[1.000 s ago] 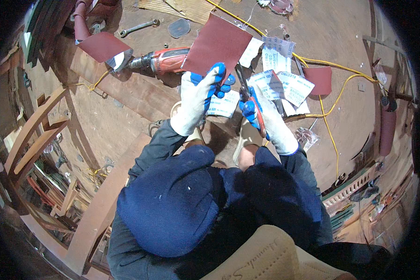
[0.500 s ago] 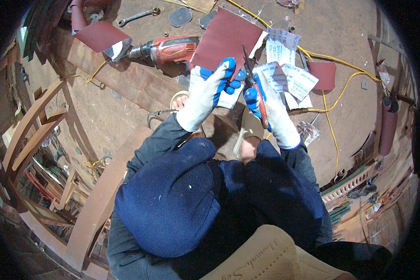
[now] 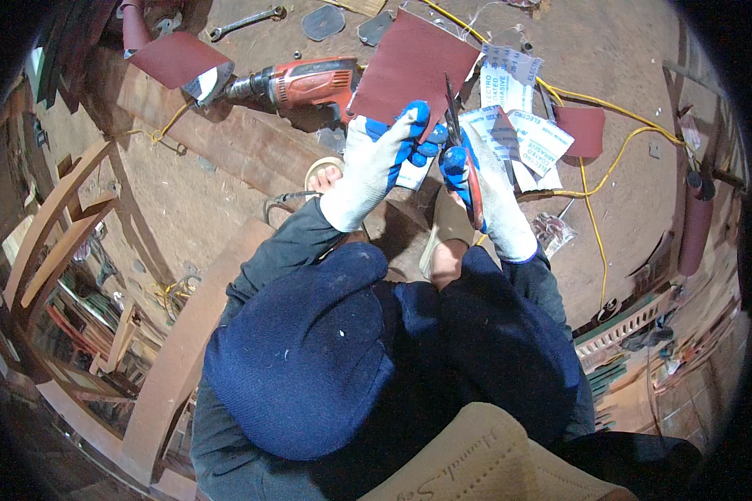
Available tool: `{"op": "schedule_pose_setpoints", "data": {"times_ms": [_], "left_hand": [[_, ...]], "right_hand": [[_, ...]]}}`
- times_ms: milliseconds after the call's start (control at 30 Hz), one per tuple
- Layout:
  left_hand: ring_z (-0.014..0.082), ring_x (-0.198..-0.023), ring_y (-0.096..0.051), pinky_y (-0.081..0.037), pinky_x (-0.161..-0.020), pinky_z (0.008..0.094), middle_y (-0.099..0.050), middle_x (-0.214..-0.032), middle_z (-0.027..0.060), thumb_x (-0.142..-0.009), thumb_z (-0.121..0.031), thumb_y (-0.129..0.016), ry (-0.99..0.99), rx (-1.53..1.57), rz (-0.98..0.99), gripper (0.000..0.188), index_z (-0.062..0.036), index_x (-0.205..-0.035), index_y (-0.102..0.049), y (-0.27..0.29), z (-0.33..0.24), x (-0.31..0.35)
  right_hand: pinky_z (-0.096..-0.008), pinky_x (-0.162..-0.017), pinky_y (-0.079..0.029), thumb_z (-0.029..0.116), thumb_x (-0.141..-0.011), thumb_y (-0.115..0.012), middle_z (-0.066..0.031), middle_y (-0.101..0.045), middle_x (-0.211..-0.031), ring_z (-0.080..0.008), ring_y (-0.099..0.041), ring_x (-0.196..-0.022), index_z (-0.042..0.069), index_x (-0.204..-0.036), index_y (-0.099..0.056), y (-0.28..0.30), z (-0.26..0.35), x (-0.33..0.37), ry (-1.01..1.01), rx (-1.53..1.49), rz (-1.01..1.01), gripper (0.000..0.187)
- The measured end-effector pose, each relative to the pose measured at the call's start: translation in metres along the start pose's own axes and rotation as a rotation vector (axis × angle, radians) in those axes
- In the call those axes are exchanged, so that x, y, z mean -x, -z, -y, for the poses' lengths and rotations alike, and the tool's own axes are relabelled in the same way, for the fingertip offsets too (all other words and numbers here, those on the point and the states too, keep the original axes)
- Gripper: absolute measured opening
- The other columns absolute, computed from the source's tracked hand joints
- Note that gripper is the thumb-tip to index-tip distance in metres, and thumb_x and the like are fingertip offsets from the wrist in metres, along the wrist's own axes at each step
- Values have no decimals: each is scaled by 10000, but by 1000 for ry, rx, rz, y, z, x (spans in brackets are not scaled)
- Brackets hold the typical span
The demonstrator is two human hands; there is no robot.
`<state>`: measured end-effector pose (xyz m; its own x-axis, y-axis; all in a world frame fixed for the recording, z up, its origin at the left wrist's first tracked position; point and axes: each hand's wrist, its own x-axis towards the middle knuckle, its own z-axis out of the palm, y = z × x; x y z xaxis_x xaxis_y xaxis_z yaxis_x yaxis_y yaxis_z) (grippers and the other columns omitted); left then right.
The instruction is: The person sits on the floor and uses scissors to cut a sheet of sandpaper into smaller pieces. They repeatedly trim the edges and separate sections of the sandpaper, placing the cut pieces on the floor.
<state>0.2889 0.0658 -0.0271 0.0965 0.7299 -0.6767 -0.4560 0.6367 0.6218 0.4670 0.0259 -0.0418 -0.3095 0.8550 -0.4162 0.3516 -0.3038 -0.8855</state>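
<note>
Reddish-brown sandpaper sheet (image 3: 414,68) stood out at twelve o'clock; left hand (image 3: 382,163) pinched its lower edge, thumb against fingers. Right hand (image 3: 491,171) had fingers curled round red-handled scissors (image 3: 475,199), blades along the sheet's right edge; bite unclear. Loose sandpaper pieces (image 3: 546,140) lay separate at one o'clock; held sheet showed no slit. Drill (image 3: 313,86) crowded eleven o'clock; brown floor (image 3: 635,219) spread wide toward two, yellow cord (image 3: 560,194) looping across.

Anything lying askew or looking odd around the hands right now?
Nothing looks spilled, but the floor is cluttered: beyond the right hand, paper scraps overlap askew, not neatly stacked, with the yellow cord looping loosely by them. The drill lies on its side beyond the left hand.
</note>
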Motion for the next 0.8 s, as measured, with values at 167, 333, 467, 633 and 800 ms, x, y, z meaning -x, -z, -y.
{"op": "schedule_pose_setpoints", "data": {"times_ms": [167,333,467,633,800], "left_hand": [[145,-569,-630,-522,-494,242,-644,-779,94,-862,-144,-578,-34,9,85,184,-13,-991,-581,14,3,-3],[148,-587,-633,-515,-492,238,-641,-779,90,-869,-133,-571,-79,141,115,160,-16,-976,-583,15,3,-2],[110,-575,-597,-471,-480,224,-627,-737,54,-866,-142,-578,33,91,67,124,-38,-930,-600,16,-1,2],[35,-530,-527,-389,-445,195,-617,-677,3,-849,-163,-606,-41,-161,49,123,-57,-894,-650,28,15,-1],[75,-532,-557,-414,-449,195,-626,-687,35,-857,-177,-591,-96,-194,1,146,-37,-884,-623,34,13,-3]], "right_hand": [[-377,-894,-374,169,-810,-541,-207,-490,-1089,-371,-470,-1020,4,-1166,-434,-8,-15,-3,45,52,-4,407],[-346,-784,-404,114,-839,-493,-142,-490,-941,-282,-488,-875,18,-1056,-452,-16,-26,-6,245,284,-20,241],[-270,-638,-405,89,-850,-477,-43,-439,-785,-158,-448,-711,39,-918,-447,-20,-42,-1,127,69,75,90],[-353,-881,-367,25,-770,-501,-202,-465,-1105,-334,-459,-1024,-11,-1154,-432,-32,-48,-2,-137,-18,49,393],[-350,-827,-401,60,-789,-504,-171,-505,-1039,-302,-499,-950,-2,-1115,-468,-35,-47,-3,-22,127,112,333]]}}
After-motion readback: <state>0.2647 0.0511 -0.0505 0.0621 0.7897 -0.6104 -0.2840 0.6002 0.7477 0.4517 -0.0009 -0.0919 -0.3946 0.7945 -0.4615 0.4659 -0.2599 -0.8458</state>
